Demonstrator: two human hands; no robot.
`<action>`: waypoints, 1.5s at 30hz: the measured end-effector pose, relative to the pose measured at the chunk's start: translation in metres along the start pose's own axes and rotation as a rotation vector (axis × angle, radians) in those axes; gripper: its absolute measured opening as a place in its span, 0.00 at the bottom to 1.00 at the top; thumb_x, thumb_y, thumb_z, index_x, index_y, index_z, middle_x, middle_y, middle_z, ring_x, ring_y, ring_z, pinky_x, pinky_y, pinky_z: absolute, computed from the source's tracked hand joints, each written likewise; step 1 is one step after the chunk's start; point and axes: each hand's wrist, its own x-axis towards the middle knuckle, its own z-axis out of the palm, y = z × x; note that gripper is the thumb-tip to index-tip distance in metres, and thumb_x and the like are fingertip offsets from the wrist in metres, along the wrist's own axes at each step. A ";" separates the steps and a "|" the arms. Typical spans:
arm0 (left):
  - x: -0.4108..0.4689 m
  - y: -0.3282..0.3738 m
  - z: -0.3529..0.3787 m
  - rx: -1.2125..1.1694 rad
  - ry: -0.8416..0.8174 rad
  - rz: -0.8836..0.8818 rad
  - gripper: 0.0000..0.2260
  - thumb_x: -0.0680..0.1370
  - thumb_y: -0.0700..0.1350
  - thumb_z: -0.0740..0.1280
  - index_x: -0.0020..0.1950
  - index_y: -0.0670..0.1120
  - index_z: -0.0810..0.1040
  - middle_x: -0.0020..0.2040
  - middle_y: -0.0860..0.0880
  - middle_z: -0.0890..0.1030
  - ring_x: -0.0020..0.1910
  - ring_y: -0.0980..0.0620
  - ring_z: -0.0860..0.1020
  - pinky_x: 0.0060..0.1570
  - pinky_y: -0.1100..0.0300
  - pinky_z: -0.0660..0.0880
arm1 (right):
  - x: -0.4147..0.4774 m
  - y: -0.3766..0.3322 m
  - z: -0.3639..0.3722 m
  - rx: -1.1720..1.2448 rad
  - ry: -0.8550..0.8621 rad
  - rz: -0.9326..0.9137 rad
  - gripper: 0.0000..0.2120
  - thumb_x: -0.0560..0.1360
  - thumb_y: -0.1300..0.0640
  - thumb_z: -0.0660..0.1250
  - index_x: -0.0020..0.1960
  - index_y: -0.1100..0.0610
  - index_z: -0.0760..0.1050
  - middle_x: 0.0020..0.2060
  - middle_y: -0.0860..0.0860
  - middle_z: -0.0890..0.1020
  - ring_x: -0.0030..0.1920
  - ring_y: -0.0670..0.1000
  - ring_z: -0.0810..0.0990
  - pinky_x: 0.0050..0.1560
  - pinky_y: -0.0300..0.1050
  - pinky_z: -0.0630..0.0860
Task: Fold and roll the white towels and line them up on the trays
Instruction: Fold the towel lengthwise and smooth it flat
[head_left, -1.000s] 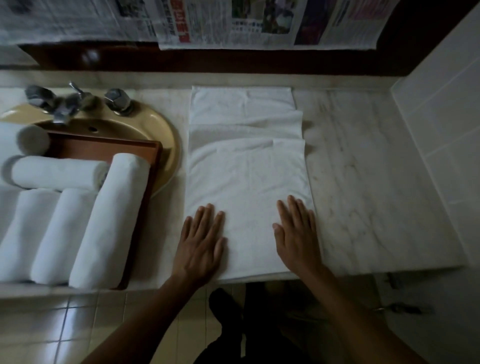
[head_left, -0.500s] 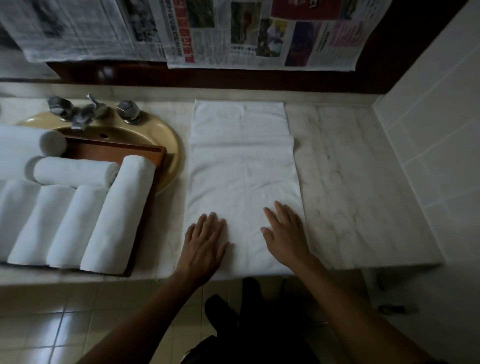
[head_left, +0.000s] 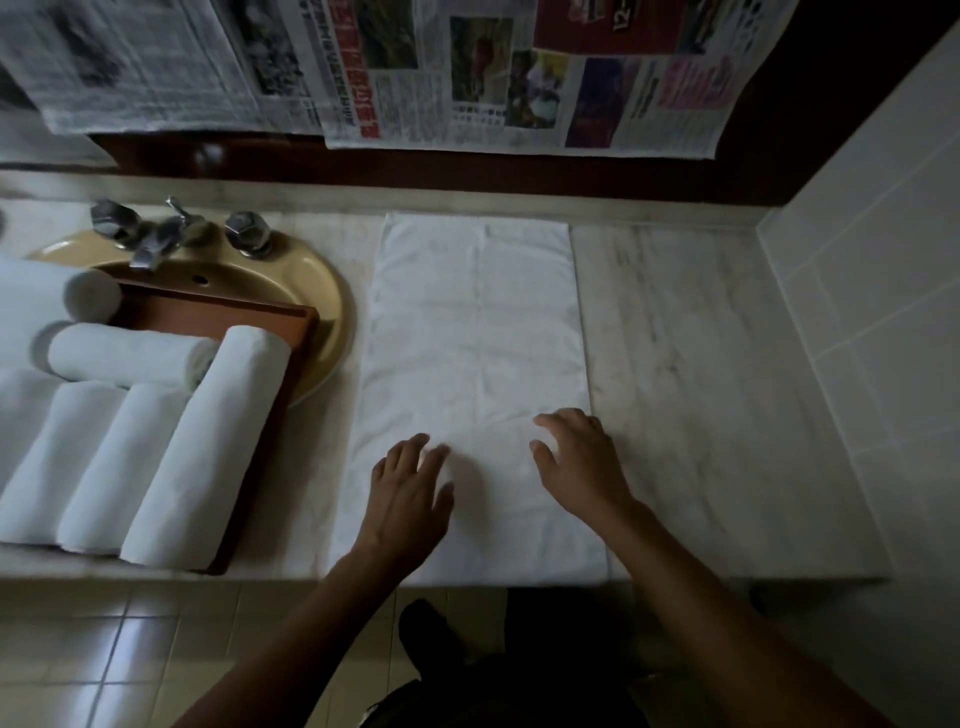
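A white towel (head_left: 475, 338), folded into a long strip, lies flat on the marble counter (head_left: 701, 374) and reaches from the back wall to the front edge. My left hand (head_left: 410, 493) rests palm down on its near left part, fingers spread. My right hand (head_left: 582, 462) lies on its near right part with the fingers slightly bent; it holds nothing. Left of the towel a brown wooden tray (head_left: 296, 332) sits over the sink and carries several rolled white towels (head_left: 208, 447), most lined up side by side.
A yellow sink (head_left: 322, 296) with chrome taps (head_left: 156, 234) lies under the tray. Newspaper sheets (head_left: 467, 73) hang on the back wall. A white tiled wall (head_left: 872, 312) closes the counter on the right. Tiled floor (head_left: 104, 649) lies below the counter's front edge.
The creases across the far half of the towel are gone and it now lies smooth. Both hands stay on the near end, the right one's fingers now bent. The view has tilted upward.
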 end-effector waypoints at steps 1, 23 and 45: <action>0.010 0.013 0.000 -0.014 0.009 -0.008 0.23 0.82 0.54 0.65 0.75 0.49 0.70 0.76 0.44 0.69 0.75 0.43 0.67 0.72 0.46 0.66 | 0.015 0.006 -0.005 0.035 0.026 0.000 0.18 0.80 0.48 0.65 0.66 0.54 0.78 0.63 0.53 0.78 0.62 0.59 0.76 0.61 0.56 0.76; 0.148 0.168 0.052 0.078 -0.079 -0.110 0.23 0.83 0.60 0.53 0.72 0.49 0.70 0.73 0.47 0.68 0.73 0.43 0.66 0.68 0.43 0.68 | 0.322 0.087 -0.052 -0.179 -0.002 -0.147 0.17 0.83 0.49 0.62 0.69 0.53 0.75 0.71 0.54 0.70 0.67 0.60 0.70 0.62 0.55 0.72; 0.141 0.206 0.047 0.048 -0.165 -0.213 0.22 0.73 0.51 0.49 0.56 0.47 0.78 0.55 0.46 0.74 0.53 0.42 0.70 0.53 0.44 0.70 | 0.336 0.097 -0.132 0.880 -0.398 0.358 0.08 0.74 0.68 0.74 0.42 0.56 0.82 0.40 0.55 0.82 0.46 0.55 0.80 0.43 0.45 0.77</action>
